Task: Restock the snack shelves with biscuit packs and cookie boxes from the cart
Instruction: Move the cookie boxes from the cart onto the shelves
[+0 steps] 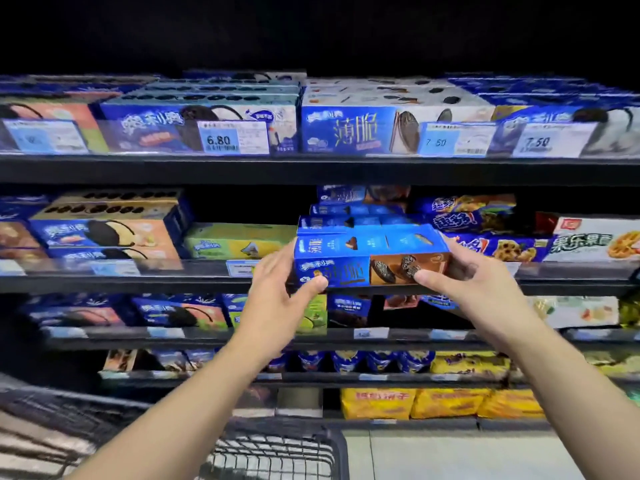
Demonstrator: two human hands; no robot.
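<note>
A blue and brown cookie box (pixel 370 259) is at the front edge of the second shelf (pixel 138 284), in front of a stack of like boxes (pixel 349 221). My left hand (pixel 284 289) grips its left end, thumb on the front face. My right hand (pixel 467 275) grips its right end, thumb on the front lower corner. Both arms reach up from below. The black wire cart (pixel 277 452) sits low at the bottom left, its contents out of sight.
The top shelf (pixel 311 168) carries blue cookie boxes behind price tags. A green box (pixel 239 242) lies left of the held box, biscuit packs (pixel 485 230) to its right. Lower shelves hold more packs and yellow bags (pixel 443 403). Pale floor shows at bottom right.
</note>
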